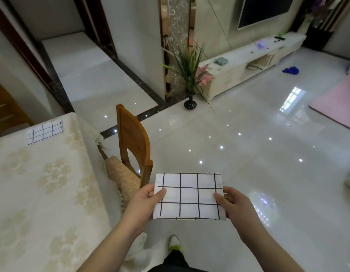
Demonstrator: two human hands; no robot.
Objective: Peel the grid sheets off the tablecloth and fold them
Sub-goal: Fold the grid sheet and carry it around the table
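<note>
I hold a white grid sheet (pixel 189 195) with black lines flat in front of me, over the floor and to the right of the table. My left hand (pixel 148 201) pinches its left edge with the thumb on top. My right hand (pixel 232 203) pinches its right edge the same way. The sheet's near edge looks doubled, as if folded. A second grid sheet (pixel 45 132) lies flat on the cream patterned tablecloth (pixel 42 193) near the table's far edge, far from both hands.
A wooden chair (pixel 134 146) with a beige cushion stands at the table's right side, just left of my left hand. A black vase with a plant (pixel 190 104) stands on the glossy tiled floor beyond. A white TV cabinet (pixel 248 63) and a pink rug (pixel 338 103) are further right.
</note>
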